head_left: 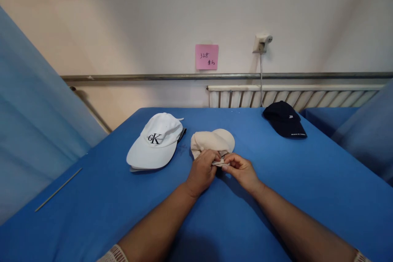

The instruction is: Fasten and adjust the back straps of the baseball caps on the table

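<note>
Head view: a beige cap (211,140) lies on the blue-covered worktop (107,208), between the white cap (161,137) and the dark cap (284,119), nearer the white one, with its rounded brim pointing toward the far right corner. Both hands grasp it at the side facing the person: the left hand (202,172) has its fingers curled over the fabric, and the right hand (244,173) pinches a narrow strip of it between thumb and fingers (the exact part is too small to make out). The white cap, with black letters on its front, sits toward the far left corner, brim toward the near left; a second brim shows just under its own. The dark cap rests near the far right corner, its brim angled toward the right edge and marked with small pale lettering. Close to the left edge lies a thin stick (58,189), slanted and well apart from the caps. Beyond the far edge, a pink note (206,57) is stuck on the wall (138,28) above a metal rail (153,77).
</note>
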The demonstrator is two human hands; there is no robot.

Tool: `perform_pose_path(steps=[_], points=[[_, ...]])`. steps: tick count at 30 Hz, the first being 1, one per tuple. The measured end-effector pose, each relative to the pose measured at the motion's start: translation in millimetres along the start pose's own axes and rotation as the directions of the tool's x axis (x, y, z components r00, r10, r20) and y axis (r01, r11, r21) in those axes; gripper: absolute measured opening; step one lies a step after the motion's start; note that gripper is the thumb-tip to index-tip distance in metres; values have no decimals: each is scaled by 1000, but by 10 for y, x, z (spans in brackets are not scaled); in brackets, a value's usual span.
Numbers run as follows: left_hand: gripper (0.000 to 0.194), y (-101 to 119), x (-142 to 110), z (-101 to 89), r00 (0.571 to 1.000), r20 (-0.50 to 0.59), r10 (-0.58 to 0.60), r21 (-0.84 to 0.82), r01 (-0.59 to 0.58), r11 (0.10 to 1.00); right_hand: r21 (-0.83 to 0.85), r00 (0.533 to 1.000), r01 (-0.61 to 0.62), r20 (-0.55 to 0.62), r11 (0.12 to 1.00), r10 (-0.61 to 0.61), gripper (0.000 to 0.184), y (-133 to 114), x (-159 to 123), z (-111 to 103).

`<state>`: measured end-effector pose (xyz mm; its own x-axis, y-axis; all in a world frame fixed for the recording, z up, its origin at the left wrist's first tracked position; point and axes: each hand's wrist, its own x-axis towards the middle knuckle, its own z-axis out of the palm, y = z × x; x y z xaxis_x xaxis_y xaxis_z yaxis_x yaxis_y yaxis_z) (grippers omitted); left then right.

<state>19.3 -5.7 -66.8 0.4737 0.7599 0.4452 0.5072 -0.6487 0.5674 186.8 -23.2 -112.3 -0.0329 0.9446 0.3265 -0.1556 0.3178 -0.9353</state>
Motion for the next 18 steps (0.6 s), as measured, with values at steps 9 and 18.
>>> perform_pose_path(steps=[9,18], points=[[36,55,50,-101,979,154,-131,-90,146,985,-295,987,159,16,942,-162,4,12,55,-155],[15,-48,80,-52,948,125,-292,-136,308,942,-449,975,222,98,865,-199,7,12,52,-174]])
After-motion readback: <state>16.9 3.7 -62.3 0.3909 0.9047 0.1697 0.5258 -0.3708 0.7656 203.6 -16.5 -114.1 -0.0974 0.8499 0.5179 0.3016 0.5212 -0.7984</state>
